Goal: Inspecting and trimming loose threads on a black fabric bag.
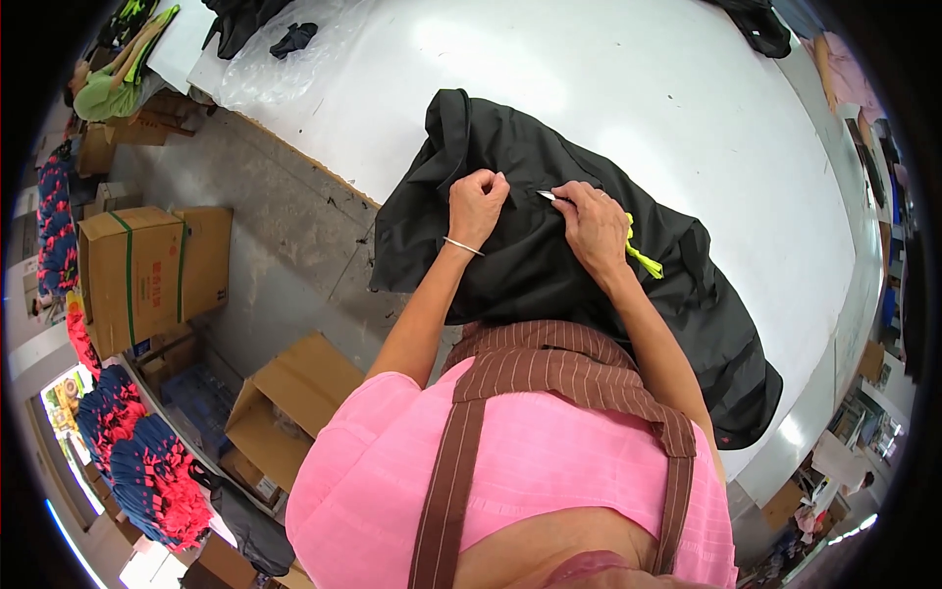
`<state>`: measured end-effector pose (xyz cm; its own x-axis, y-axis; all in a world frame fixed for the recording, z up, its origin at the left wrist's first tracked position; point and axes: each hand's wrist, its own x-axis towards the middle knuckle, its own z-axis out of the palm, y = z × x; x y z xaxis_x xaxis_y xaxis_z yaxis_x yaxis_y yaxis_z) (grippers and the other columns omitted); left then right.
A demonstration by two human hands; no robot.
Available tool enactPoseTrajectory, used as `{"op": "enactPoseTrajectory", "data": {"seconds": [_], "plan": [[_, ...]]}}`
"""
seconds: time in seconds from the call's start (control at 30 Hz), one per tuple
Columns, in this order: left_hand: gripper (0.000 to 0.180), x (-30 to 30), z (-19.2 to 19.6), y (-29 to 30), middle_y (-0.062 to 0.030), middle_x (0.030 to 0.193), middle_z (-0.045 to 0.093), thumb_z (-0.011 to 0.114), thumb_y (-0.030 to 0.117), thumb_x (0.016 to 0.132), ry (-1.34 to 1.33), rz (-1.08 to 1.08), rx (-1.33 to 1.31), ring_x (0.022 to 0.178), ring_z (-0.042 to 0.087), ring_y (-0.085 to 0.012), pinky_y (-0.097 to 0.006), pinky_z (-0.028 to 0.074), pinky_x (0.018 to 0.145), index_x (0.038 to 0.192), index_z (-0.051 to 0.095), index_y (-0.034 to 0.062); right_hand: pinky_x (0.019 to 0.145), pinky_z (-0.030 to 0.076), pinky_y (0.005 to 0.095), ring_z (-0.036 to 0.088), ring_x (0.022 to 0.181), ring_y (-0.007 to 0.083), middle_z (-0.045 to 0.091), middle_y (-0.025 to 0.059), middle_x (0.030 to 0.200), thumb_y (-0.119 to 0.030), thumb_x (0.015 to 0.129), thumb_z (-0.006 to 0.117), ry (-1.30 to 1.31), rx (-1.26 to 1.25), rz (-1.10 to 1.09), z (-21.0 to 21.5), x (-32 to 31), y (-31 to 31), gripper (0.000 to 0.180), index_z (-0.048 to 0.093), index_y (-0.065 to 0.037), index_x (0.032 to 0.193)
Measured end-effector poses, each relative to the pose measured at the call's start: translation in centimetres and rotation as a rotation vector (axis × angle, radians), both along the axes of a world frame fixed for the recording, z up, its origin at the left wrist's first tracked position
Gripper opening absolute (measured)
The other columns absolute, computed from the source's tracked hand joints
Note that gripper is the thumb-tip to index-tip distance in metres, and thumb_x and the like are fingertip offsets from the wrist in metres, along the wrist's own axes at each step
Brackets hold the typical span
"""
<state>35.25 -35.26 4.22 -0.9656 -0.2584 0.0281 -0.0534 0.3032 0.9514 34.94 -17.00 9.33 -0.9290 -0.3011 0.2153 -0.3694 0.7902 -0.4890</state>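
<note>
A black garment lies bunched over the near edge of the white table, against my body. My left hand is closed in a pinch above the cloth, fingertips pointing right; whatever is between the fingers is too small to make out. Just to its right, my right hand is closed around thread snips, whose pale pointed tip sticks out toward my left hand. Most of the tool is hidden in the palm. A bright yellow-green strip hangs beside the right hand, over the cloth.
The white table carries clear plastic film at far left and dark cloth at far right. Cardboard boxes and an open carton stand on the floor to my left. Another person works at upper left.
</note>
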Motion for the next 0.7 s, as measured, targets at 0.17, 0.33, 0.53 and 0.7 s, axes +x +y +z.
{"op": "enactPoseTrajectory", "data": {"seconds": [0.17,0.33,0.53,0.7], "plan": [[0.031,-0.12,-0.15,-0.27,-0.0038,0.051,0.046,0.061,0.014,0.088,-0.029,0.0,-0.028,0.051,0.041,-0.006,-0.027,0.036,0.049,0.065,0.053,-0.0049,0.066,0.046,0.037,0.061,0.073,0.0244,0.063,0.0033,0.08,-0.016,0.081,0.067,-0.054,-0.111,-0.049,0.18,0.01,-0.1,0.01,0.064,-0.01,0.088],[0.031,-0.24,-0.31,-0.28,-0.014,0.051,0.045,0.061,0.014,0.084,-0.003,0.016,-0.009,0.044,0.042,-0.0176,-0.033,0.037,0.048,0.063,0.049,-0.0042,0.067,0.047,0.0365,0.061,0.072,0.0255,0.063,0.0044,0.077,-0.016,0.08,0.067,-0.006,-0.064,-0.065,-0.23,0.08,-0.42,0.011,0.063,-0.01,0.089],[0.031,-0.46,-0.29,-0.33,-0.0151,0.052,0.045,0.062,0.014,0.084,-0.005,0.008,-0.005,0.044,0.042,-0.0196,-0.034,0.037,0.048,0.063,0.049,-0.0042,0.067,0.047,0.0371,0.062,0.073,0.0261,0.064,0.006,0.077,-0.015,0.08,0.068,-0.084,-0.07,-0.102,-0.27,-0.3,-0.62,0.011,0.062,-0.009,0.087],[0.03,-0.62,-0.32,-0.35,-0.0154,0.053,0.046,0.062,0.014,0.084,0.01,-0.019,0.003,0.045,0.042,-0.0219,-0.034,0.038,0.049,0.064,0.049,-0.0038,0.066,0.047,0.0372,0.063,0.073,0.0261,0.064,0.0062,0.077,-0.014,0.079,0.068,-0.081,-0.073,-0.066,0.12,-0.43,-0.66,0.011,0.062,-0.009,0.087]]}}
